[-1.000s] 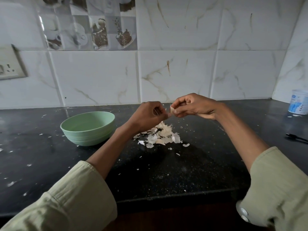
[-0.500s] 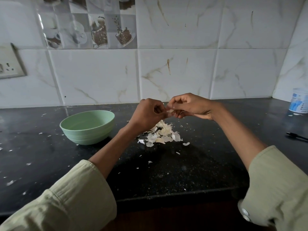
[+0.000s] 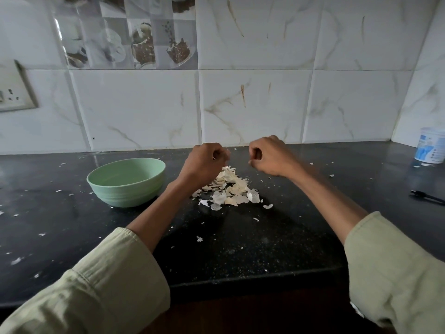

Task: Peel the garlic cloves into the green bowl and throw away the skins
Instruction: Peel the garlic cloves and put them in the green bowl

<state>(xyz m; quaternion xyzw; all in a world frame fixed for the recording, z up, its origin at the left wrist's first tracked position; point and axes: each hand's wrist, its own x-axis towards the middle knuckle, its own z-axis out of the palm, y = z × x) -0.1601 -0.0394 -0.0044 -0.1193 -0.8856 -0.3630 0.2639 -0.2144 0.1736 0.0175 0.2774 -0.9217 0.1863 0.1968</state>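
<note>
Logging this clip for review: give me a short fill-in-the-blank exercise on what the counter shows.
1. The bowl is coloured ____.
2. The heap of garlic skins lies on the bowl's ____ side.
3. Both hands, the left hand and the right hand, are held above the ____.

Missing words: green; right; skins

Contents of curled left hand (image 3: 204,160) hidden

Both hands hover apart above the surface (image 3: 277,239). The skin pile (image 3: 231,189) lies below and between the left grip (image 3: 204,162) and right grip (image 3: 269,156). The bowl (image 3: 126,182) sits left of the left grip; the tub (image 3: 431,145) far right.
</note>
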